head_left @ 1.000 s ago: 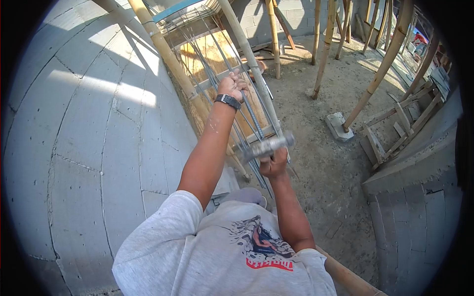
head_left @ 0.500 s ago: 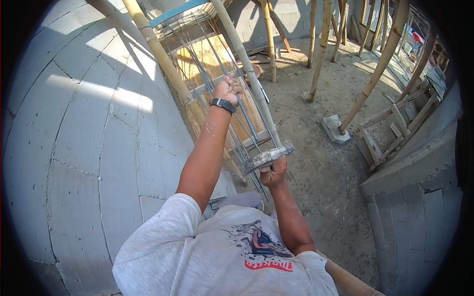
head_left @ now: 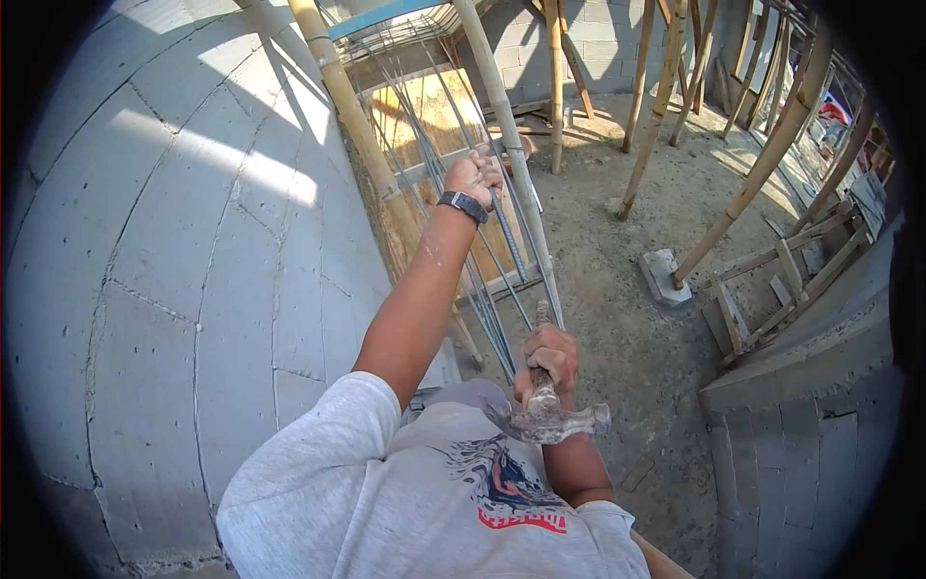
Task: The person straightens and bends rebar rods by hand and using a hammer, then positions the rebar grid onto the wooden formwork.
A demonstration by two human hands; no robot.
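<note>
The right hand (head_left: 551,357) hides part of the hammer (head_left: 555,423), and the far-right clutter (head_left: 835,111) is too small to tell.

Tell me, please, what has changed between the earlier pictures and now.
The right hand has swung the hammer back: its head, earlier just beyond the hand, now sits on the near side, toward the shirt. Nothing was let go; the left hand still holds the ribbed bar.

A tall, flat grey block wall (head_left: 227,251) stands left of the long, thin grey steel rods (head_left: 497,343), which pass before a tan rectangular wooden board (head_left: 439,101). The grey, T-shaped, metal-headed hammer (head_left: 555,423) sits in the right hand (head_left: 552,355), nearer the body than the left hand (head_left: 473,174). Farther right, a slanting round tan bamboo pole (head_left: 731,198) meets a squared pale block (head_left: 664,278), left of a brown ladder-like wooden frame (head_left: 791,268).
</note>
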